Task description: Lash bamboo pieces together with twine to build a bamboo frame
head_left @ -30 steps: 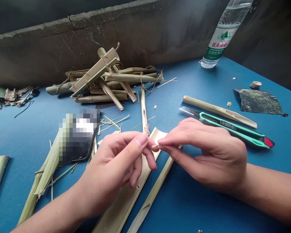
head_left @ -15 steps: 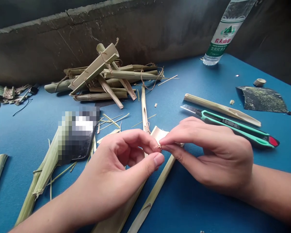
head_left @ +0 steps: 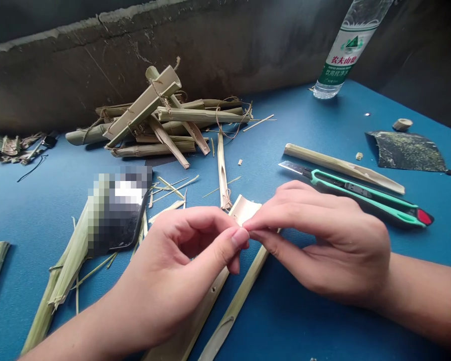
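Closer together now, the two hands have brought their fingertips to meet, the left thumb having risen to press in against the right fingers. The left hand (head_left: 173,265) is curled and half closed, its thumb and forefinger almost joined. The right hand (head_left: 323,240) is drawn into a tight pinch. From where I stand, they seem to share a tiny sliver, though it's too small and hidden to be sure. Just beneath the fingertips lies a split bamboo strip (head_left: 244,209), its pale curved end showing above the hands and its length running under the left hand toward the bottom edge. A narrower bamboo strip (head_left: 233,306) lies beside it at lower centre. To the right, a green-handled utility knife (head_left: 364,200) sits just below a long bamboo slat (head_left: 342,168), with a dark sheet of sandpaper (head_left: 406,153) farther right. A blurred object (head_left: 120,210) sits left of the hands on the blue tabletop (head_left: 304,311). At upper centre, a pile of twine-tied bamboo pieces (head_left: 154,120) lies before a concrete wall (head_left: 97,50), and a water bottle (head_left: 342,50) stands at upper right.
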A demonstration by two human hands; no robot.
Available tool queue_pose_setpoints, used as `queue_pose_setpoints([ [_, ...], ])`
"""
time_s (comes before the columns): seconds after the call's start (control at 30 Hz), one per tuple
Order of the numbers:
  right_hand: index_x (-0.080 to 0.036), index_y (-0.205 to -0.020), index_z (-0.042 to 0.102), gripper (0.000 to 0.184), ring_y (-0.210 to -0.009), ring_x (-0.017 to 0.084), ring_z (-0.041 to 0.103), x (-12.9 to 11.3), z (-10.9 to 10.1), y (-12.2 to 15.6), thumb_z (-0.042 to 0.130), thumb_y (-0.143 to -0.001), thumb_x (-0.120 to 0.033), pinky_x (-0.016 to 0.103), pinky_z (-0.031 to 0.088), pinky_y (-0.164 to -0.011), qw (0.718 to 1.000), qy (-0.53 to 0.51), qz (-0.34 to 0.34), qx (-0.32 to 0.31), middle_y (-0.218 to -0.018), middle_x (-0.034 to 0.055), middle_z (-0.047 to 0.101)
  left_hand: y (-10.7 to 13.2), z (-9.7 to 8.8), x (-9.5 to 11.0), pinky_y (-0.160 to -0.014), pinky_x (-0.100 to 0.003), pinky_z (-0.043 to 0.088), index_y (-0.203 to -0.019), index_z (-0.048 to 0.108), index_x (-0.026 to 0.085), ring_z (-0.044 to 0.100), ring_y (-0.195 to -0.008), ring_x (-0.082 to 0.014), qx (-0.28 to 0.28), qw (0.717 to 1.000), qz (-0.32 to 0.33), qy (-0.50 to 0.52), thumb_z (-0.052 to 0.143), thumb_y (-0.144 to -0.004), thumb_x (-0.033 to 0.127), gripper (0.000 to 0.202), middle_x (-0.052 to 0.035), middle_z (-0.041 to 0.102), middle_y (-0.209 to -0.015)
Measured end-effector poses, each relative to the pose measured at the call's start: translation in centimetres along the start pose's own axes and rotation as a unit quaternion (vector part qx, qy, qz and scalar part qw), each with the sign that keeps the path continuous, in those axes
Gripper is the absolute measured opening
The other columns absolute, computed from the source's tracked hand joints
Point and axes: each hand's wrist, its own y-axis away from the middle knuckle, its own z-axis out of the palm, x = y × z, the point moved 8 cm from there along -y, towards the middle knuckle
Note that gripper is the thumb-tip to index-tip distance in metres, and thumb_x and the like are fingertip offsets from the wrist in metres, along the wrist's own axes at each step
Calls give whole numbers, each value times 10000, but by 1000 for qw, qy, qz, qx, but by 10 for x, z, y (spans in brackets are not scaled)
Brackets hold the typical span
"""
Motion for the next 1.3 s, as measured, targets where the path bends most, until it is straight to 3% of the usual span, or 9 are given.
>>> queue_pose_setpoints([
  [0.2, -127, -999, 788, 82, -774, 120, 728, 1, -2, 3, 767, -963, -56, 327, 523, -770, 1000, 0, 13, 19, -902, 12, 827, 4, -4, -5, -635, -129, 499, -866, 803, 226, 619, -710, -96, 10, 1000, -7, -13, 928, -811, 211, 137, 24, 748, -780],
  [0.27, -123, -985, 790, 72, -749, 117, 718, 2, -2, 3, 772, -959, -58, 328, 522, -759, 1000, 6, 17, 25, -887, 11, 823, 3, 0, -9, -585, -133, 463, -918, 791, 216, 566, -634, -71, -19, 999, -18, 23, 854, -921, 376, 173, 10, 740, -790],
  [0.37, -125, -968, 795, 76, -762, 119, 730, 1, -1, 2, 769, -960, -54, 333, 518, -754, 1000, 16, 11, 21, -881, 13, 826, 1, 4, -14, -477, -150, 349, -918, 769, 187, 431, -502, -47, -48, 995, -41, 80, 608, -1057, 598, 464, -5, 696, -693],
  [0.43, -128, -965, 794, 90, -787, 122, 742, 0, 1, 1, 761, -961, -44, 341, 513, -764, 1000, 19, -1, 9, -892, 12, 833, 0, 4, -15, -472, -144, 327, -846, 747, 179, 416, -507, -50, -43, 995, -52, 68, 640, -1054, 550, 438, 6, 670, -646],
  [0.6, -138, -964, 782, 110, -795, 109, 748, 1, 2, 1, 750, -966, -33, 350, 501, -789, 1000, 5, 5, -9, -902, -6, 834, 0, 2, -3, -479, -88, 347, -752, 752, 178, 473, -558, -37, -14, 1000, -15, -12, 808, -943, 235, 207, 43, 679, -666],
  [0.73, -130, -1006, 774, 91, -820, 112, 732, 0, 2, 4, 732, -985, -52, 339, 502, -795, 1000, -10, 12, -16, -927, 4, 822, 1, -1, 5, -572, -59, 463, -780, 793, 207, 609, -621, -50, 3, 1000, 13, -27, 847, -867, 120, 134, 55, 729, -679],
  [1.03, -115, -1043, 752, 111, -830, 110, 693, 1, 5, 5, 684, -1001, -38, 337, 480, -792, 999, -22, 23, -29, -941, 8, 799, 5, -6, 11, -639, -100, 579, -795, 854, 264, 736, -679, -103, 29, 997, 33, -59, 890, -815, 129, 141, 55, 813, -741],
  [1.2, -126, -1038, 755, 105, -830, 112, 705, 1, 6, 6, 682, -1007, -57, 339, 481, -788, 999, 2, 23, -40, -953, 3, 807, 4, -7, 9, -632, -79, 574, -825, 867, 283, 744, -673, -91, 35, 996, 38, -70, 894, -809, 125, 161, 62, 829, -767],
  [1.3, -133, -1031, 756, 91, -835, 118, 714, 1, 6, 6, 688, -1014, -76, 339, 482, -784, 999, 14, 26, -37, -958, 4, 810, 3, -10, 9, -550, -55, 520, -820, 871, 286, 688, -604, -68, 57, 994, 47, -79, 916, -768, 106, 193, 70, 809, -724],
])
